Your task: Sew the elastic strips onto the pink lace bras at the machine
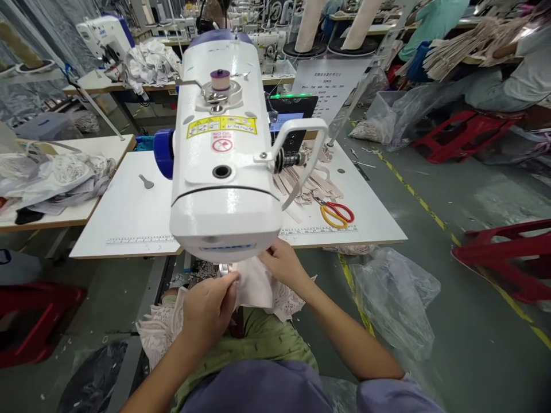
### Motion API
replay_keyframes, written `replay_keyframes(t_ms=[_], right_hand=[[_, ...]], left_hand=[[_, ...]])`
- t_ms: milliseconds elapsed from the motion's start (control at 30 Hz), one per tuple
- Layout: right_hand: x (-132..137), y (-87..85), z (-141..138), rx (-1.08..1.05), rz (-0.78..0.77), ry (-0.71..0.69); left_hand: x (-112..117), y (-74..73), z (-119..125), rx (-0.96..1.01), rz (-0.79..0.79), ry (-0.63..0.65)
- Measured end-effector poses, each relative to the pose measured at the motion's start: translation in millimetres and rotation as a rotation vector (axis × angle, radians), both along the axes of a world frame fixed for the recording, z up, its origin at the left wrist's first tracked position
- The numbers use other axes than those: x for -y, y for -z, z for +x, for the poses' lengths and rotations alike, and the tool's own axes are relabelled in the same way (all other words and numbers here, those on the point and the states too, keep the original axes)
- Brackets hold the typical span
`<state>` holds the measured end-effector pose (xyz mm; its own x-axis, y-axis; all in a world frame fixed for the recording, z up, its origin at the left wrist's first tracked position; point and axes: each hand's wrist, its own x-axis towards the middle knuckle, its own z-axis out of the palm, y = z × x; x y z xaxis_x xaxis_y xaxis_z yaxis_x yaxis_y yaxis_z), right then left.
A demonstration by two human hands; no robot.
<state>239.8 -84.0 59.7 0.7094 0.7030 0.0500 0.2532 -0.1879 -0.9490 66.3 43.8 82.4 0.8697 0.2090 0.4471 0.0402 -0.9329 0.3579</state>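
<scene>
A white sewing machine (pixel 224 172) stands right in front of me, its head hiding most of the needle area. Under its front edge hangs a pale pink fabric piece (pixel 255 284) with lace on it. My left hand (pixel 210 301) pinches the fabric's left edge between thumb and fingers, close to the metal presser foot (pixel 224 268). On the fabric's upper right side rests my right hand (pixel 282 261), its fingers curled at the cloth and partly hidden by the machine head. More lace fabric (pixel 161 332) lies bunched to the left, by my lap.
Red-and-yellow scissors (pixel 337 213) and beige strips (pixel 307 178) lie on the white table (pixel 379 221), right of the machine. A small grey tool (pixel 146 182) lies on the left. Plastic bags (pixel 396 298) and a red stool (pixel 508 258) stand at right. A co-worker sits at upper right.
</scene>
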Motion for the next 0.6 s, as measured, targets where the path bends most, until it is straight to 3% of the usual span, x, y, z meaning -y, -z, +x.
replay_keyframes(t_ms=[133, 300, 367, 467, 600], right_hand=[[4, 5.9, -12, -0.220, 0.095, -0.035], [12, 11.7, -30, -0.709, 0.281, -0.074], [18, 13.1, -36, -0.781, 0.312, -0.056], [31, 12.3, -47, -0.623, 0.315, -0.051], [54, 8.0, -66, -0.041, 0.298, -0.201]], left_hand=[[-1, -3.2, -3, -0.042, -0.163, -0.024], [-3, -1.6, -9, -0.056, -0.228, -0.024], [-3, -2.3, -11, -0.084, -0.233, -0.025], [1, -6.1, -13, -0.140, -0.155, 0.024], [11, -7.2, -14, -0.175, 0.022, 0.239]])
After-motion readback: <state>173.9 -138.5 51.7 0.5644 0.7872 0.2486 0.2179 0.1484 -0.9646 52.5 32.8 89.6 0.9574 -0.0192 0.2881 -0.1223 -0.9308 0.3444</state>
